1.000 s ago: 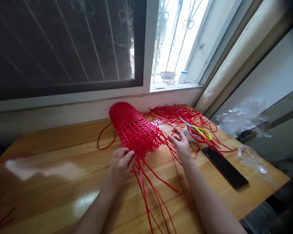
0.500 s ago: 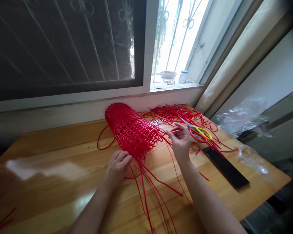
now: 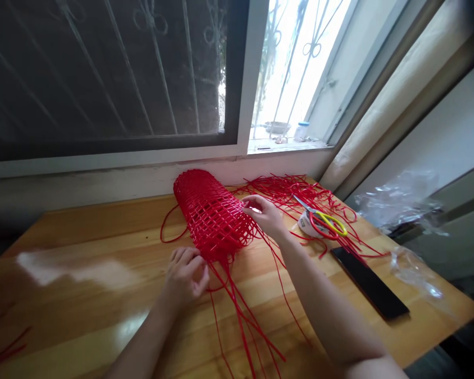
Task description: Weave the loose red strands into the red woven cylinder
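A woven red tube-shaped basket (image 3: 213, 210) lies on its side on the wooden table, its open end toward me. Loose red strands (image 3: 240, 310) trail from that end across the tabletop. At the basket's right edge, my right hand (image 3: 265, 215) has thumb and fingers pinched together, seemingly on a red strand of the weave. Below the basket's lower left edge, my left hand (image 3: 186, 275) is curled, its fingertips close against the rim. What those fingers grip, if anything, is hidden.
Scissors with red and yellow handles (image 3: 324, 221) rest on a small white item beside a heap of red strands (image 3: 288, 187). Right of them lie a black phone (image 3: 369, 281) and clear plastic wrap (image 3: 416, 271). A window stands behind the table.
My right hand has moved left, from beside the basket to its right edge. My left hand has shifted slightly left and down, its thumb now farther from its fingers. The view has tilted slightly.
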`<state>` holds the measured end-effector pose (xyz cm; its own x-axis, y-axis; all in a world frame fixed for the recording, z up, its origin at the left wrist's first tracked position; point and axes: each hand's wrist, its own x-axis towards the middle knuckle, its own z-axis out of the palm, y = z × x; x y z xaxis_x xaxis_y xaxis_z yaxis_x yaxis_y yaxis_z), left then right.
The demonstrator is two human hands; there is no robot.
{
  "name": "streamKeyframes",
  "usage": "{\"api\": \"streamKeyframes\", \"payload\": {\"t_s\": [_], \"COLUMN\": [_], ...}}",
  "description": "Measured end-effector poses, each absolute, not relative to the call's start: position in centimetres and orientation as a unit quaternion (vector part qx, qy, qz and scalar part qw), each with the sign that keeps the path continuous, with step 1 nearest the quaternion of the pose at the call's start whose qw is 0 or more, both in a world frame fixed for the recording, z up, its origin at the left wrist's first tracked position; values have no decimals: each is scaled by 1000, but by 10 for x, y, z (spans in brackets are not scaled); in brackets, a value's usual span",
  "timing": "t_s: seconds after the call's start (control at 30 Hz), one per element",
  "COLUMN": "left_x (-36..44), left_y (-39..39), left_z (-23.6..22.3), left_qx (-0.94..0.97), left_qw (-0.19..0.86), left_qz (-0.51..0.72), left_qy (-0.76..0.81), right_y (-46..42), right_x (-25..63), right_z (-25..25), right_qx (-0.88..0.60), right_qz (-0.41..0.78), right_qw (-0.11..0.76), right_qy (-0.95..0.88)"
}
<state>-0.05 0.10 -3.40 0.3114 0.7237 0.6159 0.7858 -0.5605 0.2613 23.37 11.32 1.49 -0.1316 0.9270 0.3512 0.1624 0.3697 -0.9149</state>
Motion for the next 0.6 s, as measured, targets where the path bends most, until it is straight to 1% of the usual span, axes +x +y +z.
{"api": "streamKeyframes", "payload": {"t_s": [0.17, 0.23, 0.33, 0.43, 0.6], "left_x": [11, 22, 37, 44, 39], "left_y": [6, 13, 28, 41, 46], "left_z": [-18, -4, 14, 20, 12], "left_qx": [-734, -728, -794, -837, -845], "left_qw": [101, 83, 0, -60, -73], "left_qz": [-465, -467, -383, -298, -261], "left_qy": [-485, -495, -472, -455, -462], "right_y": [108, 104, 100, 98, 97], "right_x": [230, 230, 230, 229, 224], "right_z": [14, 15, 15, 11, 1], "right_qx": [-410, -411, -409, -410, -441], "right_qz": [401, 404, 405, 402, 391], "right_qw": [489, 486, 489, 501, 527], "right_qy": [-658, -657, -655, -648, -612]}}
